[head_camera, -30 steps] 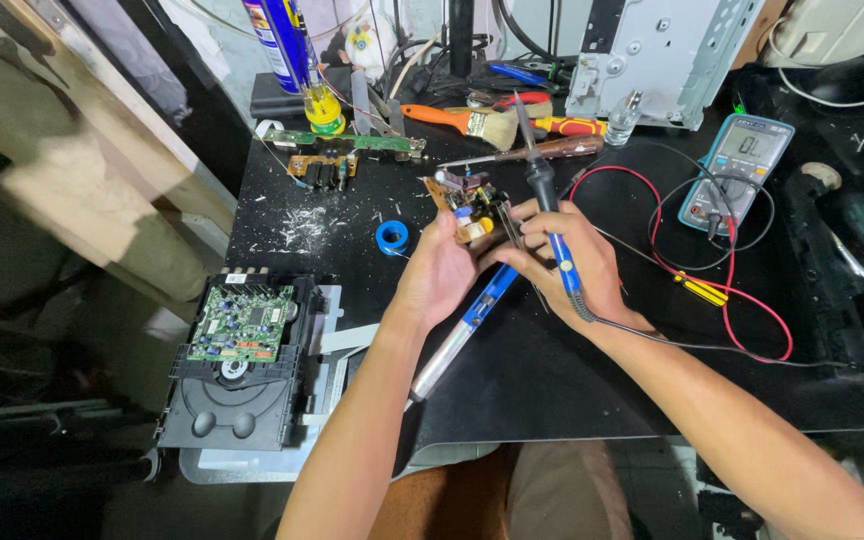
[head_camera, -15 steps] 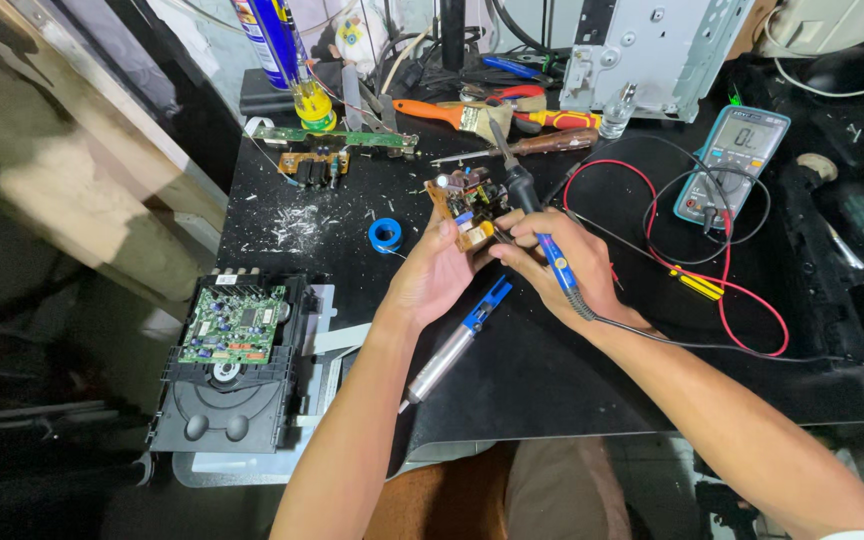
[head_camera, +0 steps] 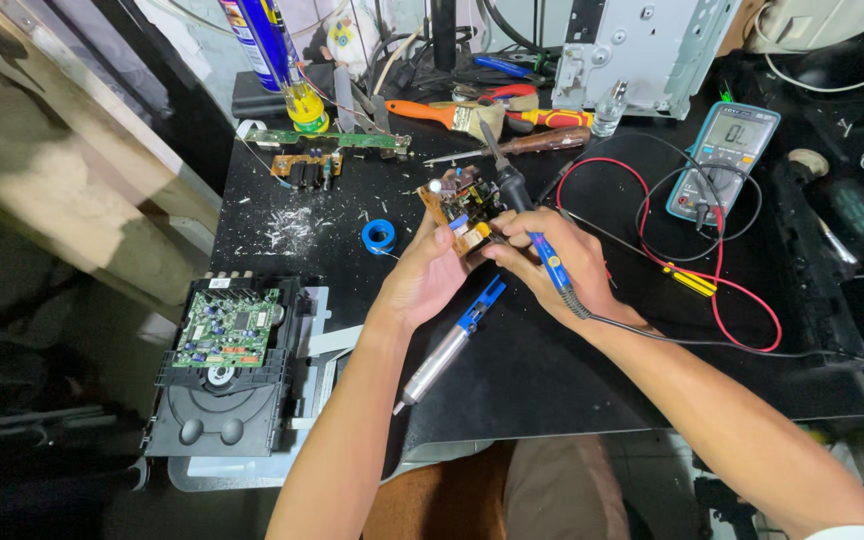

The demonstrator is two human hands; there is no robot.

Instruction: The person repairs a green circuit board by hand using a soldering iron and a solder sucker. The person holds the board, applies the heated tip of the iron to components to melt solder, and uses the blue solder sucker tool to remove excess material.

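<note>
Everywhere, tool clutter on black bench (head_camera: 552, 390)

Black-topped workbench (head_camera: 572, 380), cluttered: multimeter (head_camera: 724, 160) w/ red & black leads (head_camera: 742, 320) at right; blue solder reel (head_camera: 379, 237) amid metal shavings (head_camera: 290, 228) at centre-left; silver-blue desoldering pump (head_camera: 449, 345) near front edge; loose green & brown circuit boards (head_camera: 312, 160), orange-handled brush (head_camera: 442, 115) & screwdrivers (head_camera: 532, 142) along the back; opened disc drive (head_camera: 222, 370) at front-left corner.

1. Bright light falls from above on the black table (head_camera: 552, 370).
2. The left side is dark and shadowy.
3. Edges bend and blur a little.
4. The middle looks sharp.
</note>
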